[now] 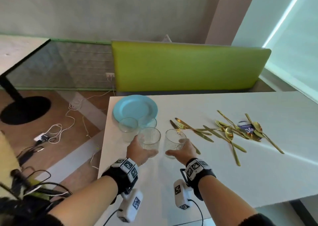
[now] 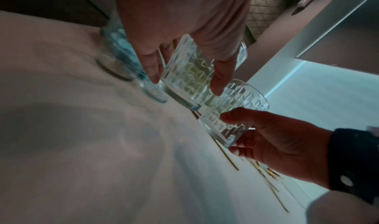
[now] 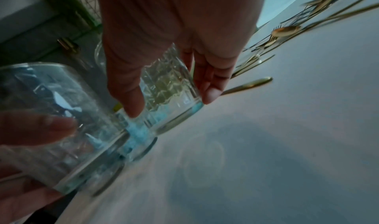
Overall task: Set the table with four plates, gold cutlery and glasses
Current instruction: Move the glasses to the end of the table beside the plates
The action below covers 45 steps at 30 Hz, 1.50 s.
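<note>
From the head view, the left hand (image 1: 140, 151) wraps a cut-pattern glass (image 1: 149, 139) and the right hand (image 1: 184, 150) wraps a second glass (image 1: 174, 142), fingers curled round each, both glasses upright and near the table's (image 1: 258, 165) left part. Two more glasses (image 1: 128, 128) stand just behind, in front of a stack of pale blue plates (image 1: 135, 108); the gold cutlery (image 1: 228, 132) lies scattered to the right, nearer the right hand, its long handles pointing many ways. In the left wrist view, the left fingers (image 2: 152, 65) clamp the faceted, thick-based glass, which seems just above or on the matte white table. In the right wrist view, the right fingers (image 3: 211, 88) pinch their ribbed, clear glass low on its wall, cutlery just beyond.
</note>
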### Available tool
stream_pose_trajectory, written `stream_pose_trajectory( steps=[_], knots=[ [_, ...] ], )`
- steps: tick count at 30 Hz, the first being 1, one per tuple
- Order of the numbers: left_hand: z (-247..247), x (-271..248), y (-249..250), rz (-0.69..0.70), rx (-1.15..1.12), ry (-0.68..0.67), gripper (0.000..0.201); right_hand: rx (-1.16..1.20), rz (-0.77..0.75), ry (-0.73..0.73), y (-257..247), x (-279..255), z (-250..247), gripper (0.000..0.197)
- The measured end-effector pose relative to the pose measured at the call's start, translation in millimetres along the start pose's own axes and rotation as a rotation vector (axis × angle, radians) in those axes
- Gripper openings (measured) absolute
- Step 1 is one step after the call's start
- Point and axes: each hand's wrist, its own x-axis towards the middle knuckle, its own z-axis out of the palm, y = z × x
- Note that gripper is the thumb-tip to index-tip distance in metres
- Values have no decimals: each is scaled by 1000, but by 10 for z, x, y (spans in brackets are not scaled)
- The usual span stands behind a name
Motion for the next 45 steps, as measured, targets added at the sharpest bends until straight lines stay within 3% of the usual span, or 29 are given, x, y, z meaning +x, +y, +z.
stream_pose_trajectory(
  steps=[11, 27, 39, 45],
  knots=[
    [-446, 23, -495, -86, 90, 51, 91, -67, -55, -119, -130, -105, 538, 79],
    [-333, 147, -561, -109, 43, 128, 91, -65, -81, -124, -256, -83, 721, 78],
    [-264, 219, -579, -127, -12, 182, 108, -39, -66, -166, -268, -7, 708, 97],
    [-279, 136, -476, -124, -35, 181, 128, -72, -53, -202, -234, 11, 681, 98]
  ],
)
